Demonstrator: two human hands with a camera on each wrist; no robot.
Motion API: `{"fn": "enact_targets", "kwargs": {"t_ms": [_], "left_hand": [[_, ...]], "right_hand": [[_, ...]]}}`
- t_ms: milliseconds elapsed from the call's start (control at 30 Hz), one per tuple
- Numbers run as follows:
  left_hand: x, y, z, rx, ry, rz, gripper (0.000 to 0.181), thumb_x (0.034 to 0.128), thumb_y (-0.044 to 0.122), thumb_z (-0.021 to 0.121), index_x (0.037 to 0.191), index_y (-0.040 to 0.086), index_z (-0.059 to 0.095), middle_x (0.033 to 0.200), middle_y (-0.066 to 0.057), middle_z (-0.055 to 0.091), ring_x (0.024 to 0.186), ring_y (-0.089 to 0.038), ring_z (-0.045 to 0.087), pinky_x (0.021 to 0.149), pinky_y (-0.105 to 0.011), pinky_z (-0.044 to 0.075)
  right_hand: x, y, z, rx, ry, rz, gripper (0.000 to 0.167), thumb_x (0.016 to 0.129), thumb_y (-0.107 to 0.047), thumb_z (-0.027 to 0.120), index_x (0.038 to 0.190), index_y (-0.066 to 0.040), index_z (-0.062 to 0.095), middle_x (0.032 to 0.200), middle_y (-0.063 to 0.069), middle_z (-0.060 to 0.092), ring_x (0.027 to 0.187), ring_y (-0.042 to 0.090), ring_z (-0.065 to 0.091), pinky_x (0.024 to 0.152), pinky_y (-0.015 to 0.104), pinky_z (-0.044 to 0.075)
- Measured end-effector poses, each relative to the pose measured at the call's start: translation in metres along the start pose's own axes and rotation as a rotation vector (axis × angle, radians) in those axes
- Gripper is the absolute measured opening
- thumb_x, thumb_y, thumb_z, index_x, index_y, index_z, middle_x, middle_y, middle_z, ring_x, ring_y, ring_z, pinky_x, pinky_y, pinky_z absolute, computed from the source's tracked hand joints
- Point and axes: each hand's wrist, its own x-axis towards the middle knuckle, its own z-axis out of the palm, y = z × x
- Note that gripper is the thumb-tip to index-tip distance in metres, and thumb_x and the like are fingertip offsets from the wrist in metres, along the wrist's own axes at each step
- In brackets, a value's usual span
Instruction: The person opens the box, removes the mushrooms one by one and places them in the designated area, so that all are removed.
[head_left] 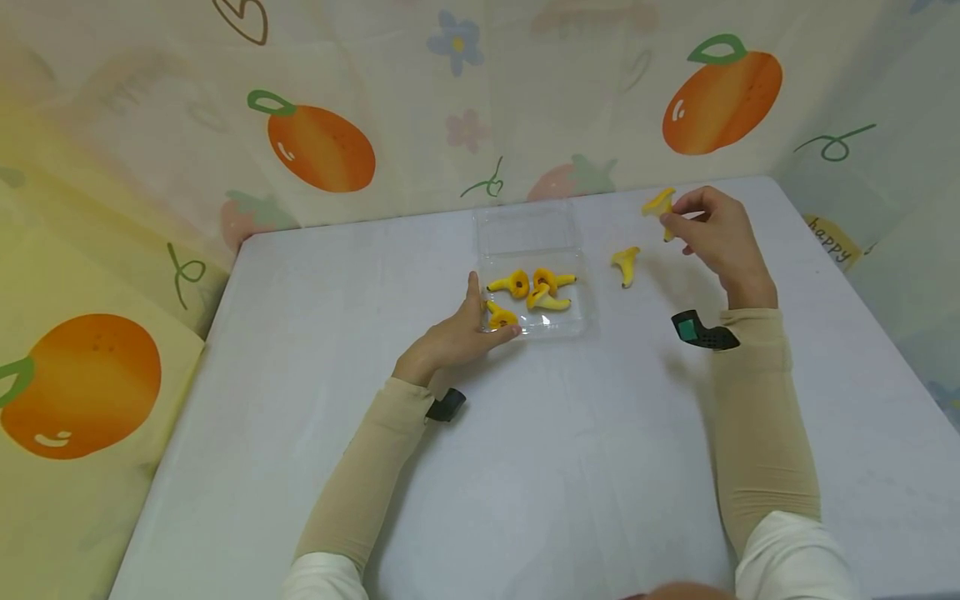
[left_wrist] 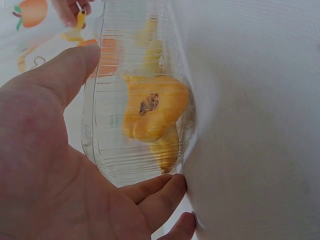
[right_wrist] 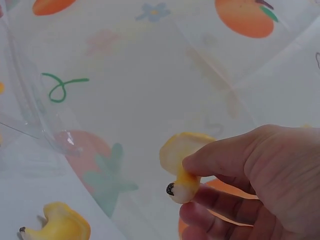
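A clear plastic box (head_left: 551, 329) with a raised lid (head_left: 528, 229) lies on the table, several yellow chanterelle mushrooms (head_left: 551, 300) inside it. My left hand (head_left: 453, 333) rests against its near left corner, the thumb along the front rim and the fingers spread by the left side. Through the ribbed wall in the left wrist view, an orange-yellow mushroom cap (left_wrist: 170, 102) shows close up. At the back right, my right hand (head_left: 716, 233) pinches one chanterelle mushroom (right_wrist: 185, 155) between thumb and fingers, raised off the table. Another chanterelle (head_left: 625, 265) lies between the box and this hand.
A white cloth covers the table (head_left: 525, 467). Behind it hangs a curtain (head_left: 390, 83) printed with fruit and flowers, which continues down the left side. Black straps (head_left: 705, 331) are worn on both wrists over beige sleeves.
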Motion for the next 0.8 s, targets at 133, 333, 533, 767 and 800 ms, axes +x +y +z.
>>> {"fn": "enact_targets", "kwargs": {"t_ms": [133,333,533,767,800], "left_hand": [[0.000,-0.001,0.000,0.002,-0.004,-0.003,0.123,0.0881,0.072,0.059,0.151,0.031,-0.038,0.172,-0.004,0.004,0.156,-0.027,0.023,0.126,-0.050,0.027],[0.000,0.000,-0.001,-0.005,-0.008,-0.011,0.122,0.0888,0.070,0.060,0.151,0.031,-0.038,0.172,-0.003,0.003,0.156,-0.028,0.023,0.126,-0.051,0.027],[0.000,0.000,-0.001,-0.020,-0.006,0.018,0.121,0.0904,0.067,0.060,0.152,0.028,-0.036,0.172,-0.005,-0.003,0.158,-0.028,0.017,0.127,-0.050,0.023],[0.000,-0.001,-0.001,-0.014,-0.005,0.006,0.122,0.0892,0.069,0.061,0.152,0.029,-0.037,0.172,-0.005,-0.001,0.157,-0.028,0.019,0.127,-0.051,0.025],[0.000,-0.001,-0.001,-0.013,-0.005,0.003,0.123,0.0891,0.069,0.061,0.152,0.030,-0.037,0.172,-0.004,-0.001,0.157,-0.028,0.019,0.127,-0.051,0.025]], "right_hand": [[0.001,0.003,-0.002,0.010,0.008,0.001,0.018,0.098,-0.033,0.065,0.104,-0.019,0.057,0.099,-0.012,0.055,0.078,0.005,0.057,0.061,0.015,0.051],[0.003,0.008,-0.003,0.004,0.010,-0.017,0.020,0.098,-0.031,0.065,0.105,-0.014,0.056,0.095,-0.013,0.055,0.074,0.001,0.056,0.058,0.015,0.051],[0.005,0.011,-0.004,0.003,0.009,-0.004,0.020,0.098,-0.029,0.064,0.105,-0.013,0.056,0.092,-0.015,0.055,0.074,0.000,0.056,0.058,0.015,0.051],[0.007,0.017,-0.003,0.009,-0.010,0.006,0.020,0.098,-0.029,0.065,0.105,-0.012,0.056,0.091,-0.015,0.055,0.073,-0.001,0.056,0.058,0.015,0.053],[0.007,0.018,-0.003,0.009,-0.013,0.007,0.021,0.098,-0.029,0.065,0.105,-0.011,0.056,0.091,-0.015,0.055,0.073,-0.001,0.056,0.058,0.015,0.053]]}}
